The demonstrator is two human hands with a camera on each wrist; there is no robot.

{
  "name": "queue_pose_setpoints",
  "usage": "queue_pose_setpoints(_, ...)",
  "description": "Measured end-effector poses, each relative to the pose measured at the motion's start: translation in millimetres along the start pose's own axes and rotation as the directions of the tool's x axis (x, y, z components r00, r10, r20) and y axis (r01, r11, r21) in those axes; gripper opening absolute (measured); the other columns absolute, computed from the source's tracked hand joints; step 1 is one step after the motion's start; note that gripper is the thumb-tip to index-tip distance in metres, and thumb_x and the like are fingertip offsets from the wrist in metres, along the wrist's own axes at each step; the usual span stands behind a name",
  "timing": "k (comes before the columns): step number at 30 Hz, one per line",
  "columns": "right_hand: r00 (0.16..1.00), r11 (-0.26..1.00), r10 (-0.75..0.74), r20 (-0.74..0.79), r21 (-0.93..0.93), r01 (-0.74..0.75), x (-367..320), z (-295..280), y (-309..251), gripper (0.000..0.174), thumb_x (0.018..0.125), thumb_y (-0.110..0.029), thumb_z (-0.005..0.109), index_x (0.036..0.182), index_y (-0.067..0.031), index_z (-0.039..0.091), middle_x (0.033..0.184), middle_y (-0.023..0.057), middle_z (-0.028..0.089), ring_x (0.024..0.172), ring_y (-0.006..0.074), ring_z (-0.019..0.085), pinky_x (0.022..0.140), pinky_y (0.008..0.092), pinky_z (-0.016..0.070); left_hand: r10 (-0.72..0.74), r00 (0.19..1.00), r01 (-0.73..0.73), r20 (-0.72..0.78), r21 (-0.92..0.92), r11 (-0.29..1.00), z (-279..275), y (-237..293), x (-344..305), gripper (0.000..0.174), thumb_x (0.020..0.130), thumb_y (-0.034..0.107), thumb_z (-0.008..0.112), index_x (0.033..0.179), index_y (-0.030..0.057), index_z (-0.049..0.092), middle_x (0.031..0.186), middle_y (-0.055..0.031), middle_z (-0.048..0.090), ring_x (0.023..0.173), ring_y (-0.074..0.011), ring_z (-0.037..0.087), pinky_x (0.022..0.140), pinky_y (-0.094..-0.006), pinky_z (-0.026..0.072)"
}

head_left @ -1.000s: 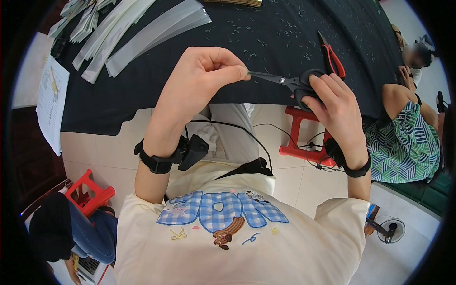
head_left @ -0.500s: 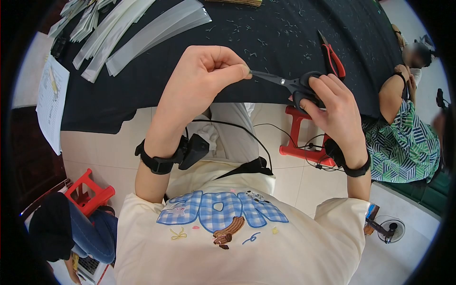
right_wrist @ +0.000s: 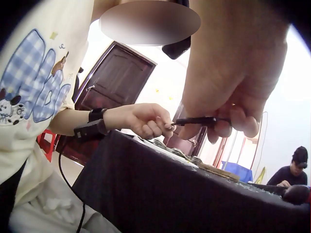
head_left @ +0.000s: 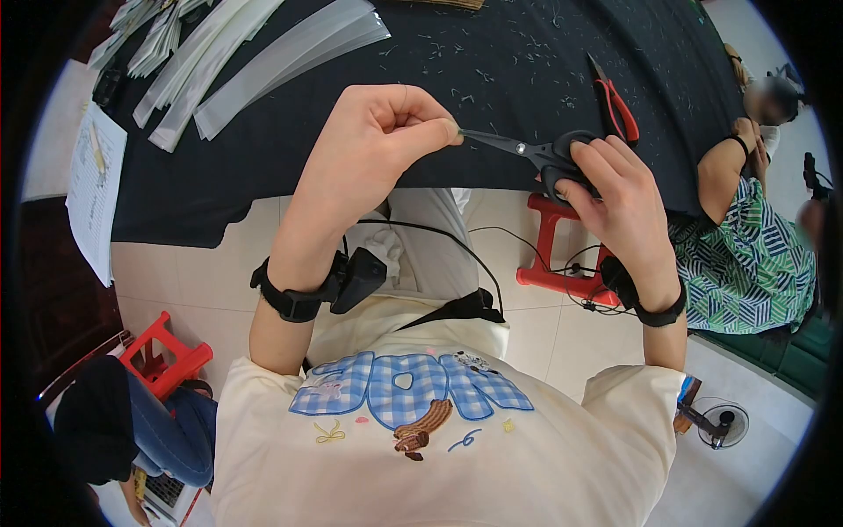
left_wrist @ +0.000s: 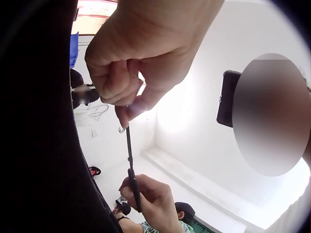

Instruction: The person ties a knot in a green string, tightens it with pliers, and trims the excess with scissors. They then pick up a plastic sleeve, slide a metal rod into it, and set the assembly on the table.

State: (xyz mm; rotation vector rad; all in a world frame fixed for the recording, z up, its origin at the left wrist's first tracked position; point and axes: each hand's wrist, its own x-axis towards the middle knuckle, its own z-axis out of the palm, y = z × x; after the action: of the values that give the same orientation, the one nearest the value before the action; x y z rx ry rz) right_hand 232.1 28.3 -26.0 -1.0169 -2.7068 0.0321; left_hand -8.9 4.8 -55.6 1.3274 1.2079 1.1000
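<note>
In the head view my right hand grips black scissors, fingers and thumb at the handle loops. The scissors point left over the black tablecloth's front edge, and their blades look closed or nearly so. My left hand has thumb and index finger pinched together right at the blade tips. A small thin thread-like piece curls out beside those fingertips in the left wrist view; most of it is hidden and I cannot tell its exact kind. From the right wrist, the scissors lie nearly level between both hands.
Red-handled cutters lie on the black tablecloth beyond the right hand, near scattered thread-like scraps. Clear plastic sleeves lie at the back left, by a written sheet. A red stool stands below; other people sit either side.
Both hands and the scissors keep almost the same place, with only a tiny shift at the blade tips. At the right, the seated person's arm and leg have moved slightly.
</note>
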Motion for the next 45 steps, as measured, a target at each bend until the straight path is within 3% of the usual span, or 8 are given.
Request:
queue_pose_setpoints(11, 0.996, 0.992, 0.084, -0.002, 0.092, -0.084, 1, 6, -3, 0.025, 0.065, -0.011, 0.069, 0.082, -0.0018, 0.054, 0.067, 0.0070, 0.049, 0.063, 0.0214, 0.047, 0.056, 0.0311, 0.0421, 0.021, 0.996, -0.010, -0.091, 0.122, 0.992, 1, 0, 3, 0.012, 0.075, 0.012, 0.060, 0.077, 0.0004, 0.065, 0.060, 0.0026, 0.055, 0.052, -0.0005, 0.039, 0.046, -0.0174, 0.0253)
queue_pose_setpoints(16, 0.993, 0.984, 0.116, -0.037, 0.143, -0.110, 2, 1, -7, 0.021, 0.067, -0.008, 0.066, 0.082, -0.0012, 0.054, 0.066, 0.0085, 0.050, 0.060, 0.0203, 0.049, 0.055, 0.0283, 0.0422, 0.104, 0.979, -0.092, -0.173, 0.074, 0.993, 1, -1, 1, 0.011, 0.075, 0.008, 0.061, 0.074, -0.0027, 0.062, 0.049, 0.0048, 0.042, 0.046, -0.0010, 0.035, 0.043, -0.0179, 0.0270)
queue_pose_setpoints(19, 0.932, 0.862, 0.328, 0.154, 0.354, -0.362, 5, -4, -15, 0.017, 0.073, -0.008, 0.064, 0.084, 0.0002, 0.055, 0.067, 0.0072, 0.056, 0.057, 0.0140, 0.051, 0.055, 0.0241, 0.0423, 0.218, 0.949, -0.205, -0.229, 0.079, 0.976, 8, -1, 0, 0.008, 0.076, 0.006, 0.061, 0.074, -0.0027, 0.062, 0.050, 0.0048, 0.043, 0.047, -0.0005, 0.034, 0.043, -0.0176, 0.0269)
queue_pose_setpoints(20, 0.886, 0.644, 0.422, 0.194, 0.623, -0.443, 6, -1, -19, 0.016, 0.076, -0.010, 0.064, 0.085, 0.0009, 0.055, 0.070, 0.0065, 0.059, 0.057, 0.0109, 0.052, 0.055, 0.0222, 0.0424, 0.218, 0.949, -0.205, -0.227, 0.078, 0.976, 11, 1, -1, 0.008, 0.076, 0.006, 0.061, 0.074, -0.0027, 0.062, 0.050, 0.0048, 0.043, 0.047, -0.0005, 0.034, 0.043, -0.0176, 0.0269)
queue_pose_setpoints(21, 0.831, 0.347, 0.491, 0.261, 0.817, -0.461, 7, 2, -23, 0.016, 0.078, -0.011, 0.063, 0.086, 0.0016, 0.056, 0.072, 0.0057, 0.061, 0.058, 0.0078, 0.053, 0.056, 0.0202, 0.0424, 0.246, 0.936, -0.231, -0.253, 0.087, 0.969, 14, 5, -2, 0.006, 0.076, 0.004, 0.061, 0.075, -0.0022, 0.062, 0.052, 0.0044, 0.045, 0.047, -0.0005, 0.034, 0.043, -0.0174, 0.0269)
queue_pose_setpoints(26, 0.835, -0.017, 0.438, 0.334, 0.932, -0.363, 30, 1, -38, 0.024, 0.079, -0.011, 0.062, 0.098, 0.0035, 0.057, 0.076, 0.0074, 0.062, 0.063, 0.0076, 0.056, 0.056, 0.0193, 0.0441, 0.387, 0.884, -0.355, -0.264, 0.163, 0.921, 19, 7, -4, 0.005, 0.074, -0.002, 0.060, 0.078, -0.0003, 0.063, 0.056, 0.0027, 0.048, 0.047, -0.0013, 0.036, 0.042, -0.0171, 0.0266)
queue_pose_setpoints(37, 0.879, -0.059, 0.412, 0.239, 0.970, -0.236, 54, 13, -49, 0.019, 0.081, -0.013, 0.061, 0.093, 0.0028, 0.058, 0.076, 0.0072, 0.062, 0.062, 0.0084, 0.056, 0.057, 0.0204, 0.0456, 0.705, 0.668, -0.554, -0.238, 0.474, 0.684, 22, 2, 0, 0.017, 0.067, -0.008, 0.062, 0.081, 0.0017, 0.062, 0.055, -0.0027, 0.047, 0.043, -0.0081, 0.040, 0.038, -0.0199, 0.0323)
queue_pose_setpoints(45, 0.885, -0.073, 0.393, 0.249, 0.968, -0.239, 58, 16, -49, 0.016, 0.080, -0.012, 0.060, 0.087, 0.0022, 0.058, 0.074, 0.0058, 0.061, 0.063, 0.0079, 0.055, 0.056, 0.0204, 0.0454, 0.747, 0.636, -0.570, -0.195, 0.534, 0.625, 19, 1, 1, 0.018, 0.065, -0.007, 0.064, 0.080, 0.0019, 0.061, 0.056, -0.0032, 0.049, 0.042, -0.0097, 0.044, 0.038, -0.0205, 0.0355)
